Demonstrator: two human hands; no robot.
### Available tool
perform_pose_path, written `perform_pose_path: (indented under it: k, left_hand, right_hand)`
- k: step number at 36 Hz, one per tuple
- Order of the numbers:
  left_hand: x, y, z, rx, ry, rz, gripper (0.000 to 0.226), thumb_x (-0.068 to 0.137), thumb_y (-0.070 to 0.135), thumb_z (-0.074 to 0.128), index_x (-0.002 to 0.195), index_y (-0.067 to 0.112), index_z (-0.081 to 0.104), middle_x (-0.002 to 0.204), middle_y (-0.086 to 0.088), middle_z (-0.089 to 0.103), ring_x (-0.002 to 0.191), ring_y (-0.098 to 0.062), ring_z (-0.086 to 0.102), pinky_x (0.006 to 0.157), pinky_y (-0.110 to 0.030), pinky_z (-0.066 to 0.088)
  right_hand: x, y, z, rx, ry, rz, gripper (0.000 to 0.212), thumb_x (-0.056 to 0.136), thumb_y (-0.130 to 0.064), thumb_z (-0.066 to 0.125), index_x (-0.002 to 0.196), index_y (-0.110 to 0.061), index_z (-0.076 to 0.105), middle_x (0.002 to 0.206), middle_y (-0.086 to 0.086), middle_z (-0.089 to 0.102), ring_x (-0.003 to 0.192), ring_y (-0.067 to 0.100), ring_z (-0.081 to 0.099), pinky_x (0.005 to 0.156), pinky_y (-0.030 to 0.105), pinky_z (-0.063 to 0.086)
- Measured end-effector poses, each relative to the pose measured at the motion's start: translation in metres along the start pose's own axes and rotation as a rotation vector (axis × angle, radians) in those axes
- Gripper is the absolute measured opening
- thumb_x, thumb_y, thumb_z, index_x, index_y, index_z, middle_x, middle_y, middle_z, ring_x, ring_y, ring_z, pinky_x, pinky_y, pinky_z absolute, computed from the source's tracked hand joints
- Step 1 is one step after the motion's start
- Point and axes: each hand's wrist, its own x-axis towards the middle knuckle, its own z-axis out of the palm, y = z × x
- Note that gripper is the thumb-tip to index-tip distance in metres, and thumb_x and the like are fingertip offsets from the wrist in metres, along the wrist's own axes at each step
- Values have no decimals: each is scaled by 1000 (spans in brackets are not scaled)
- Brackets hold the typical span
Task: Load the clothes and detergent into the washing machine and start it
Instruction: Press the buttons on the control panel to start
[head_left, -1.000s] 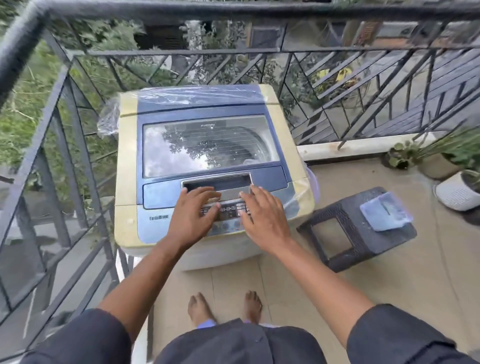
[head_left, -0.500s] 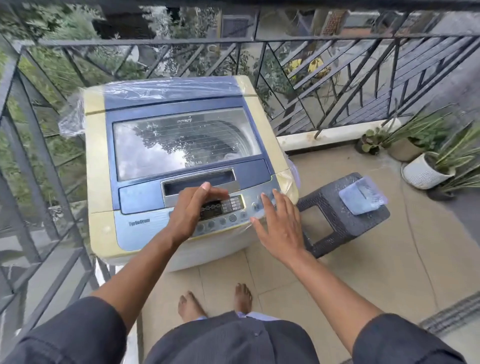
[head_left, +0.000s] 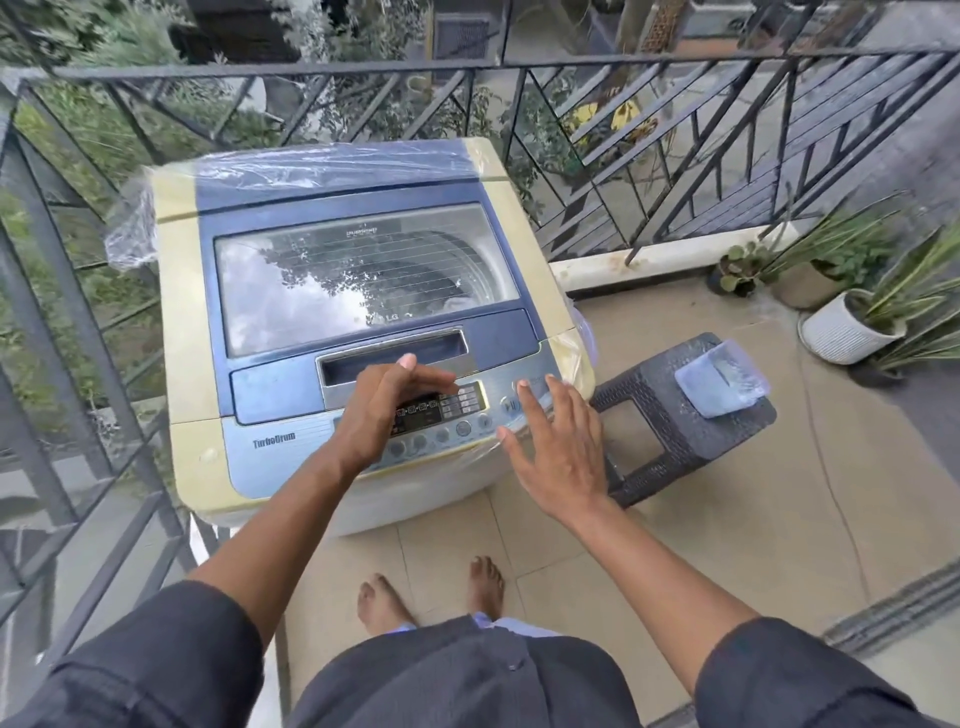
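On the balcony, over the closed washing machine (head_left: 332, 291), we are lifting our spread, empty right hand (head_left: 553, 447) off the control panel (head_left: 441, 410) it was pressing, left hand (head_left: 387, 405) loosely curled there grasping nothing, suggesting the wash is started.

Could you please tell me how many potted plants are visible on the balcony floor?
3, all right of the washing machine: a small dark pot by the railing, a tan pot beside it, and a white ribbed pot nearest. More may sit beyond the frame edge.
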Motion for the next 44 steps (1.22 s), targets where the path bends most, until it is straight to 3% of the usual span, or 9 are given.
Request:
perform_pose_path:
  k: [8,15,22,37,40,44]
  left_hand:
    - [1,0,2,-35,18,-1,71,105,51,31,111,0,79,106,-17,82,113,-29,77,110,-45,54]
    - [2,6,6,-57,32,-13,71,103,43,28,112,-9,75,105,-24,80,109,-30,78,108,-37,56]
    - [1,2,4,-24,43,9,69,106,41,28,109,-7,77,106,-20,81,107,-31,78,106,-37,56]
    - [0,6,3,-44,21,1,75,104,48,26,112,-8,76,106,-20,81,109,-28,78,99,-25,57]
    - [-2,5,3,-51,8,9,79,100,58,33,113,-7,76,107,-20,81,109,-26,78,98,-23,56]
    - [-3,2,0,-43,5,25,80,96,61,35,114,-4,77,107,-18,81,112,-28,77,104,-29,56]
  right_hand:
    - [1,1,-1,25,-2,2,69,102,-72,20,155,-33,38,160,12,37,148,33,36,117,52,37]
    - [1,1,-4,36,-6,-1,65,102,-69,30,156,-33,39,161,13,38,149,32,36,118,54,36]
    - [-4,-2,-4,36,-30,12,65,103,-66,30,160,-34,31,167,11,31,154,31,30,119,55,34]
    - [-7,-9,-8,32,-70,25,64,107,-58,32,164,-30,25,170,12,23,158,32,20,118,55,34]
    - [-8,-14,-12,14,-83,23,64,107,-55,34,163,-25,28,169,16,24,157,35,22,118,56,32]
    - [-12,-24,-17,-7,-76,-8,59,107,-50,39,158,-22,40,165,17,33,152,38,29,119,59,27]
